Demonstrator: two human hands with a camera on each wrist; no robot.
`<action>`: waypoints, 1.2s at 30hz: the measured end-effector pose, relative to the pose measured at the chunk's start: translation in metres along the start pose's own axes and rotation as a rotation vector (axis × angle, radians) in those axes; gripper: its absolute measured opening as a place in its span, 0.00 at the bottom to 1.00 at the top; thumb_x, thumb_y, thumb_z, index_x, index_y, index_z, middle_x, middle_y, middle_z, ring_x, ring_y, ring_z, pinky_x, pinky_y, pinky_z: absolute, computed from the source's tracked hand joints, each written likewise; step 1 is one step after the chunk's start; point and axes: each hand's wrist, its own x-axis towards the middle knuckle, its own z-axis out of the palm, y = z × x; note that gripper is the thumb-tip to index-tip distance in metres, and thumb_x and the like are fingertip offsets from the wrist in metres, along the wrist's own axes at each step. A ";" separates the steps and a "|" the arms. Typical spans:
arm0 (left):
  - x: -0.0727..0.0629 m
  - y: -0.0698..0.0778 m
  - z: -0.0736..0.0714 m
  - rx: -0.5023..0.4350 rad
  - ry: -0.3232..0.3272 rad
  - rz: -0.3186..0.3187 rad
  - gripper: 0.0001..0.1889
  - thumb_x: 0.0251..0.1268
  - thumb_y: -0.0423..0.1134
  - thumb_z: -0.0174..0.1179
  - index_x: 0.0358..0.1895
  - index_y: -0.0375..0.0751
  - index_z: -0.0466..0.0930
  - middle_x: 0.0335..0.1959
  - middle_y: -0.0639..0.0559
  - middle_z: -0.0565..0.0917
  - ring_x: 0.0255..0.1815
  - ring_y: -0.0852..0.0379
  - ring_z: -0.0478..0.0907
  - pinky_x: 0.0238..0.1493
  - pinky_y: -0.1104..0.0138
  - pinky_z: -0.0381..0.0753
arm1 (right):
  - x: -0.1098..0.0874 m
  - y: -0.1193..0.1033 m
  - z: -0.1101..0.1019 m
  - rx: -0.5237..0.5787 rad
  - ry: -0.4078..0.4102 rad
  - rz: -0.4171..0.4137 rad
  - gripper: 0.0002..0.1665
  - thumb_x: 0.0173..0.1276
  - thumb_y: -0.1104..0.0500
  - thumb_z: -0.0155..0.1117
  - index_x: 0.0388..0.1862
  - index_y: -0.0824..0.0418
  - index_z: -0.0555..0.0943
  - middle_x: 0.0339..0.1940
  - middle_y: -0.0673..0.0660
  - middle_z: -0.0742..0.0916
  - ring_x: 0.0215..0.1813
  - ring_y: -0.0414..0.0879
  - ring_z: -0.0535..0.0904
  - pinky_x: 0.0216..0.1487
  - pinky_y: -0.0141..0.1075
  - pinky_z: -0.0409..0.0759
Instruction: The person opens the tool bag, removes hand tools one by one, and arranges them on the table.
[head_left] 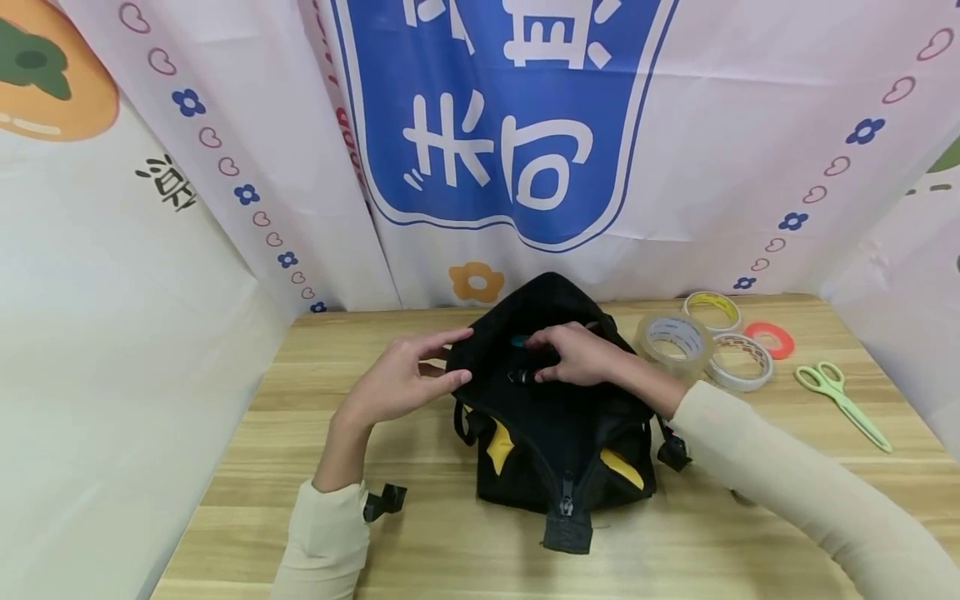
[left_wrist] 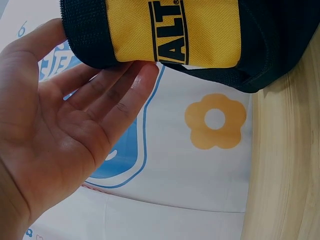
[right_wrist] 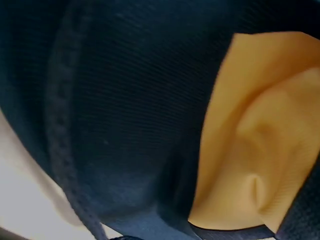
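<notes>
A black tool bag (head_left: 570,450) with yellow panels stands with its mouth spread wide. My left hand (head_left: 405,375) holds its left rim. In the left wrist view, that hand's thumb is at the zipped edge and the other fingers lie against the yellow panel (left_wrist: 215,35) with black letters. My right hand (head_left: 573,354) reaches inside, fingers bent. By its fingertips are a small teal piece (head_left: 518,341) and a dark piece with a pale glint (head_left: 520,377); what they belong to is unclear. The right wrist view shows only bag fabric (right_wrist: 135,110), including a yellow part (right_wrist: 255,135).
Right of the bag lie a clear tape roll (head_left: 675,367), a white roll (head_left: 757,385), a yellow-lined roll (head_left: 735,321), a red roll (head_left: 783,340) and green scissors (head_left: 851,408). Printed cloth (head_left: 712,192) hangs behind the wooden table (head_left: 435,542).
</notes>
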 end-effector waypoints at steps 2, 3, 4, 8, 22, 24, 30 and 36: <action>0.000 0.000 0.000 0.001 0.001 0.002 0.30 0.74 0.40 0.70 0.77 0.42 0.76 0.76 0.41 0.79 0.64 0.40 0.86 0.60 0.50 0.91 | 0.002 0.003 0.006 -0.006 -0.003 0.013 0.28 0.71 0.58 0.77 0.68 0.64 0.83 0.66 0.62 0.88 0.71 0.59 0.82 0.74 0.55 0.80; 0.000 0.000 0.000 0.001 0.003 0.003 0.30 0.74 0.40 0.70 0.77 0.42 0.76 0.76 0.41 0.79 0.64 0.40 0.86 0.59 0.50 0.91 | 0.004 0.004 0.008 -0.008 0.000 0.019 0.28 0.70 0.59 0.77 0.67 0.63 0.84 0.65 0.62 0.88 0.71 0.59 0.82 0.74 0.55 0.80; 0.000 -0.001 0.000 0.003 0.004 0.006 0.30 0.74 0.40 0.70 0.77 0.42 0.76 0.75 0.41 0.79 0.63 0.39 0.86 0.59 0.50 0.91 | 0.005 0.006 0.011 -0.007 0.001 0.024 0.28 0.70 0.59 0.78 0.67 0.63 0.84 0.65 0.61 0.88 0.71 0.59 0.82 0.74 0.54 0.80; -0.001 -0.001 0.001 0.004 0.004 0.004 0.30 0.74 0.40 0.70 0.77 0.42 0.76 0.75 0.41 0.79 0.64 0.39 0.86 0.60 0.50 0.91 | 0.008 0.009 0.021 0.004 0.011 0.037 0.27 0.69 0.60 0.78 0.66 0.64 0.85 0.64 0.61 0.89 0.69 0.58 0.83 0.73 0.52 0.81; -0.002 0.000 0.000 0.022 0.007 -0.005 0.30 0.74 0.41 0.70 0.77 0.43 0.77 0.75 0.42 0.80 0.64 0.40 0.86 0.60 0.51 0.90 | 0.014 0.012 0.040 0.001 0.054 0.044 0.20 0.65 0.70 0.74 0.57 0.65 0.89 0.54 0.62 0.91 0.56 0.57 0.87 0.55 0.46 0.86; -0.001 0.000 0.000 0.019 0.007 -0.005 0.30 0.74 0.40 0.70 0.76 0.42 0.77 0.75 0.42 0.80 0.64 0.40 0.86 0.60 0.51 0.91 | 0.013 0.010 0.038 0.010 0.065 0.042 0.19 0.65 0.70 0.74 0.56 0.64 0.89 0.53 0.61 0.91 0.54 0.55 0.87 0.54 0.45 0.86; 0.001 0.000 0.000 0.011 0.007 -0.004 0.30 0.73 0.40 0.71 0.76 0.42 0.77 0.74 0.41 0.80 0.63 0.40 0.86 0.60 0.52 0.91 | 0.005 0.001 0.028 0.109 0.145 0.004 0.16 0.69 0.65 0.76 0.56 0.62 0.90 0.48 0.57 0.92 0.48 0.47 0.88 0.52 0.44 0.87; 0.000 0.000 0.000 0.001 0.002 0.002 0.30 0.74 0.40 0.70 0.76 0.41 0.76 0.74 0.41 0.80 0.63 0.41 0.87 0.59 0.52 0.91 | -0.006 -0.018 0.014 0.196 0.221 -0.004 0.19 0.70 0.61 0.78 0.59 0.56 0.89 0.51 0.53 0.91 0.48 0.43 0.87 0.52 0.41 0.89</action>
